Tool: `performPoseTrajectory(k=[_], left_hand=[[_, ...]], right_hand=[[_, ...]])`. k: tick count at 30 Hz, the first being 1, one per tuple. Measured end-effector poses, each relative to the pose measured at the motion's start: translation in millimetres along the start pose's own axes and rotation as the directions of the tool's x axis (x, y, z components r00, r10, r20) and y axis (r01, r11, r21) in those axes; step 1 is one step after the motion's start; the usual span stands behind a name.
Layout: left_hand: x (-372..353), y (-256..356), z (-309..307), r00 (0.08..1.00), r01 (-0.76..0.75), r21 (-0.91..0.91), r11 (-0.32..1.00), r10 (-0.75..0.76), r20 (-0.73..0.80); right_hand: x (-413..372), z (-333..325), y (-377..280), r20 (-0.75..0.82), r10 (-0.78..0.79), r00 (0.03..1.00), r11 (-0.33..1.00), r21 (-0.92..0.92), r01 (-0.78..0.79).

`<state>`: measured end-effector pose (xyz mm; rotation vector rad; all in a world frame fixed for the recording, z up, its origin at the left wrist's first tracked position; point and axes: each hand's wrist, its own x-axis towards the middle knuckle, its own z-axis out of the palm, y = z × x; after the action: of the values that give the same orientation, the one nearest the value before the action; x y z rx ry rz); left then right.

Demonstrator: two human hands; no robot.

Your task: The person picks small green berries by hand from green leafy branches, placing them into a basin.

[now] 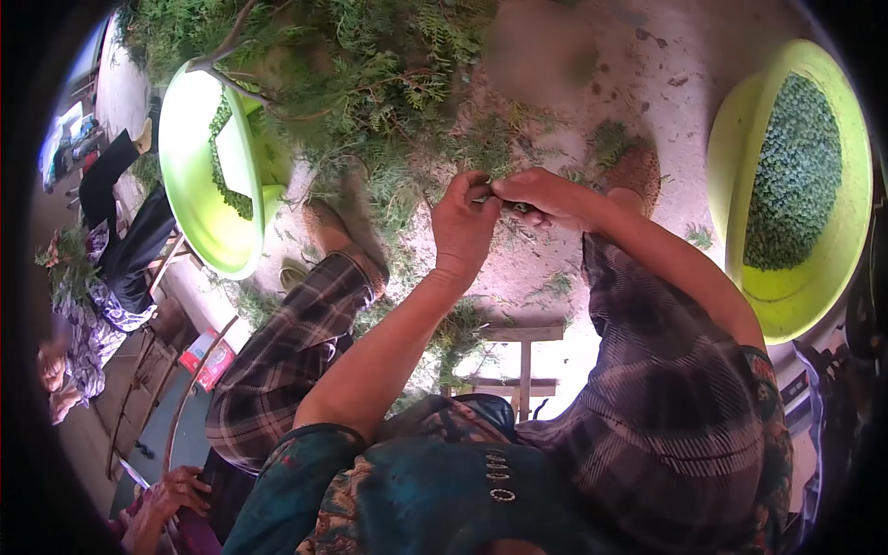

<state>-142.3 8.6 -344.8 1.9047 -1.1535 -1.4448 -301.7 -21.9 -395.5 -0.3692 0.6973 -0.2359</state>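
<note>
My left hand (462,225) and my right hand (546,199) meet in front of my knees, above the littered floor. The fingertips of both pinch together at a small dark item too tiny to make out. More small bits seem to lie within the curled fingers of my right hand. Beneath and beyond the hands spread green leafy branches (398,102). At the right stands a yellow-green basin (795,301) holding many small green pieces (795,176). Another such basin (236,245), at the upper left, holds some green pieces (222,157) too.
Between my feet, sprigs and crumbs lie on the floor (518,268). A wooden stool frame (524,370) shows below my hands. At the left are a seated person (102,314), a red box (209,359) and another person's hand (176,490).
</note>
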Motion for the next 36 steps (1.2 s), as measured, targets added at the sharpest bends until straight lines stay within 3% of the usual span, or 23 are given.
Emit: performPoseTrajectory(k=[2,4,8,10,11,12,13,14,16,19,22,24,25,26,27,28,29,30,31,32,33,34,36], left_hand=[[1.1,-8.0,-1.3,1.0,-0.012,-0.016,1.0,0.012,0.0],[3.2,-16.4,-3.6,0.999,-0.016,-0.01,1.0,0.016,0.031],[12.9,-33.0,-14.2,0.994,0.016,-0.01,1.0,-0.015,0.11],[17.7,-47.7,-21.5,0.972,-0.231,0.395,0.889,0.188,0.145],[17.7,-65.8,-17.7,0.979,-0.179,0.414,0.892,0.122,0.162],[15.2,-53.2,-9.2,0.975,0.076,0.548,0.833,-0.177,0.134],[12.4,-88.9,-6.6,0.953,-0.265,0.536,0.802,0.134,0.272],[9.9,-74.8,-9.4,0.912,-0.405,0.383,0.831,0.339,0.229],[20.3,-31.5,-24.1,0.916,-0.366,0.352,0.861,0.267,0.3],[35.0,4.0,-51.4,0.886,-0.438,0.543,0.716,0.245,0.393],[43.9,14.0,-75.4,0.891,-0.429,0.647,0.631,0.179,0.417],[48.9,-14.5,-95.6,0.919,-0.393,0.746,0.538,0.243,0.31],[67.3,-62.8,-111.5,0.964,-0.262,0.845,0.466,0.155,0.214],[96.7,-159.9,-131.5,0.816,-0.251,0.937,0.243,0.573,0.07],[49.4,-59.8,-169.6,0.993,-0.054,0.759,0.648,-0.043,0.108],[47.0,-68.4,-178.4,0.994,0.016,0.777,0.629,-0.096,0.058],[45.4,-78.3,-186.2,0.989,0.085,0.791,0.606,-0.149,0.008],[42.9,-87.5,-192.9,0.979,0.153,0.802,0.577,-0.201,-0.042],[42.9,-79.5,-188.5,0.929,0.273,0.794,0.543,-0.365,-0.07],[37.9,-77.9,-180.2,0.972,0.158,0.874,0.46,-0.227,-0.057],[25.0,-67.6,-173.1,0.995,0.001,0.948,0.319,-0.099,0.032],[18.3,-71.2,-162.1,0.994,-0.01,0.945,0.326,-0.102,0.045],[9.4,-79.2,-142.1,0.972,-0.227,0.902,0.366,0.149,0.184]], right_hand=[[7.5,-4.7,3.7,0.021,0.034,0.999,0.999,0.029,-0.035],[9.6,0.8,-1.1,-0.086,0.089,0.992,0.995,-0.043,-0.093],[19.4,-3.2,5.6,-0.136,0.116,0.984,0.988,-0.081,-0.128],[23.8,-4.3,10.9,-0.144,-0.051,0.988,0.895,-0.446,-0.019],[25.8,-7.0,9.3,-0.161,-0.047,0.986,0.802,-0.594,-0.058],[32.3,-12.3,22.7,0.002,-0.391,0.92,0.736,-0.599,0.314],[43.7,-18.4,28.6,0.075,-0.394,0.916,0.785,-0.491,0.378],[43.6,-21.2,27.7,0.025,-0.325,0.946,0.816,-0.498,0.293],[27.2,-4.5,1.5,-0.209,-0.14,0.968,0.894,-0.447,0.033],[14.4,8.2,-19.0,-0.221,-0.181,0.958,0.967,-0.215,0.133],[15.3,-7.0,-24.8,-0.227,-0.31,0.923,0.926,-0.294,0.238],[32.1,-43.6,-8.6,-0.262,-0.397,0.88,0.883,-0.369,0.289],[25.6,-33.9,-19.3,-0.239,-0.488,0.839,0.827,-0.434,0.357],[18.6,-27.0,-24.1,-0.116,-0.691,0.713,0.588,-0.664,0.462],[4.7,-20.1,-32.7,0.086,-0.859,0.504,0.187,-0.865,0.465],[-6.1,-12.2,-40.7,0.227,-0.894,0.386,-0.057,-0.912,0.406],[-15.0,-12.0,-43.1,0.301,-0.892,0.337,-0.171,-0.916,0.364],[-20.2,-12.2,-47.4,0.11,-0.848,0.518,0.22,-0.817,0.533],[-27.6,-11.8,-51.7,-0.088,-0.745,0.661,0.581,-0.574,0.577],[-31.5,-12.2,-54.6,-0.245,-0.333,0.91,0.942,-0.036,0.335],[-33.2,-8.5,-53.0,-0.259,-0.337,0.905,0.94,-0.041,0.338],[-34.2,-7.4,-48.4,-0.314,-0.298,0.901,0.953,-0.05,0.298],[-31.4,-10.0,-36.3,-0.36,-0.256,0.897,0.965,-0.048,0.257]])
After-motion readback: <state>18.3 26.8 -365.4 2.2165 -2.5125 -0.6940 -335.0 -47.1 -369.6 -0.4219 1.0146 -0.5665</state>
